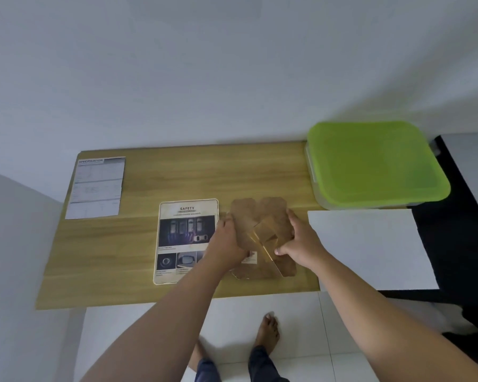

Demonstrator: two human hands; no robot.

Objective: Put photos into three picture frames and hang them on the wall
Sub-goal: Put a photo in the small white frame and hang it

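Table (177, 175) light wood grain, yellowish. Left of the green-lidded box (375, 164): brown cardboard frame backs (260, 216) with gold edges; white-bordered SAFETY sheet (186, 238), dark blue car photos; farthest left, pale grey-white SPECIFICATION sheet (97, 188). Below the box, plain white sheet (370, 249). Wall (204, 78) white.

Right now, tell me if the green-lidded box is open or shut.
Shut. The green lid lies flat over the box at the table's back right corner, with no gap visible; neither hand touches it.
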